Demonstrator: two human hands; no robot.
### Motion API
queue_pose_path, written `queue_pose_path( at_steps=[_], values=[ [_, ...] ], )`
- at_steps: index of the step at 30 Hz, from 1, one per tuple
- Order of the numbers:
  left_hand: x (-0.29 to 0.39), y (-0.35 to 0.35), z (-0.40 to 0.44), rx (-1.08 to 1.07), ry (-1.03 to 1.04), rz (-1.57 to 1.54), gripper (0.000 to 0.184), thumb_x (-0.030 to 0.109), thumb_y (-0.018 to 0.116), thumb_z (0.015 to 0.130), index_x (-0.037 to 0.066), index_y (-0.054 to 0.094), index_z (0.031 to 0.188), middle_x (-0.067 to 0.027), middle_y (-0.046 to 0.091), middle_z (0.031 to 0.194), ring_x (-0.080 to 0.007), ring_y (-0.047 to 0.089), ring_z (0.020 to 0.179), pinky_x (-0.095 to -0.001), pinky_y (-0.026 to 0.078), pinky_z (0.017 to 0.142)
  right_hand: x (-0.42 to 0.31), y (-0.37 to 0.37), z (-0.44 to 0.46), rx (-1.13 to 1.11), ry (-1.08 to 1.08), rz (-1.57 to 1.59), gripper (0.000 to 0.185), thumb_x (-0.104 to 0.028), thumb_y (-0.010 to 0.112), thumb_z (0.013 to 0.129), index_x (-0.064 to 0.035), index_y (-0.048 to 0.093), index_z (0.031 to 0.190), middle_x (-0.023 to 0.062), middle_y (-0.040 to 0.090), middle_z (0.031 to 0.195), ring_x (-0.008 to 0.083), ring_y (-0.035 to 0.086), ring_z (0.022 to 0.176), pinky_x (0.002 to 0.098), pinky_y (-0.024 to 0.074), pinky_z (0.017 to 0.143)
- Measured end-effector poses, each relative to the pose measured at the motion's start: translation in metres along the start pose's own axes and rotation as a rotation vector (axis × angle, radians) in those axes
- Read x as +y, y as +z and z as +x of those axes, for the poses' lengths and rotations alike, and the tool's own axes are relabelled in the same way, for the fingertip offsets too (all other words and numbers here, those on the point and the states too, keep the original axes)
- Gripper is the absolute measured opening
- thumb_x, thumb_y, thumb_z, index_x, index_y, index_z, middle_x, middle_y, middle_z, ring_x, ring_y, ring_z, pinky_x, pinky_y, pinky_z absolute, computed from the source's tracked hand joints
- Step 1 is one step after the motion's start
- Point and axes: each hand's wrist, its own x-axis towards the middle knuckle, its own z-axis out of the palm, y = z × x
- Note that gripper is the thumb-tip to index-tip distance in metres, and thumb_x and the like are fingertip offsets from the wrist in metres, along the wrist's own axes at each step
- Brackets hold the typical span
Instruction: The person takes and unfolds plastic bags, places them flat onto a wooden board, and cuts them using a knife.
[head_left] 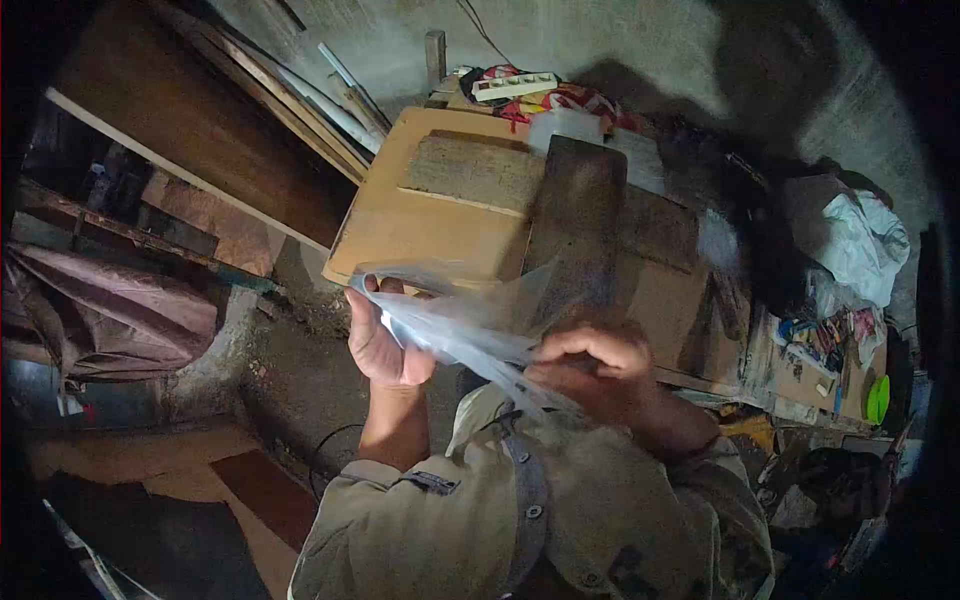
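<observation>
While the clear plastic film [455, 335] is stretched between both hands before the shirt [640, 490], near the table [415, 235], it is held in the curled fingers of the left hand [385, 345], partly hidden by it, and pinched in the narrowed fingers of the right hand [600, 362]. Tearing could be caused by uneven pulling; slippage, by a loosened pinch; snagging, by contact with the dark board [575, 215].

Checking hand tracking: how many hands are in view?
2: left hand at the plastic's left end, right hand at its right end. No others visible.
</observation>
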Motion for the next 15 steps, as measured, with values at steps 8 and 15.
queue_pose_path(
  at_steps=[8, 15],
  values=[
    [0.009, -0.001, 0.001, -0.113, -0.074, -0.153, 0.036, 0.038, 0.039, 0.101, 0.011, 0.058, 0.115, -0.0099, 0.065, 0.113, -0.0329, 0.062, 0.103, -0.0509, 0.046, 0.092, 0.007, 0.007, -0.010, -0.036, -0.185, -0.027, 0.018, -0.007, 0.075, 0.078, -0.0083, 0.067, 0.094, 0.0142, 0.060, 0.111, 0.0238, 0.061, 0.096, 0.0344, 0.0510, 0.074],
    [0.012, -0.003, -0.003, -0.024, -0.061, -0.025, 0.037, 0.039, 0.038, 0.101, 0.012, 0.059, 0.116, -0.0103, 0.065, 0.111, -0.0316, 0.061, 0.105, -0.0506, 0.046, 0.092, -0.009, 0.007, -0.001, 0.114, -0.266, -0.227, 0.021, -0.012, 0.074, 0.080, -0.0094, 0.064, 0.098, 0.0125, 0.060, 0.114, 0.0237, 0.057, 0.105, 0.0399, 0.0412, 0.088]
  ],
)
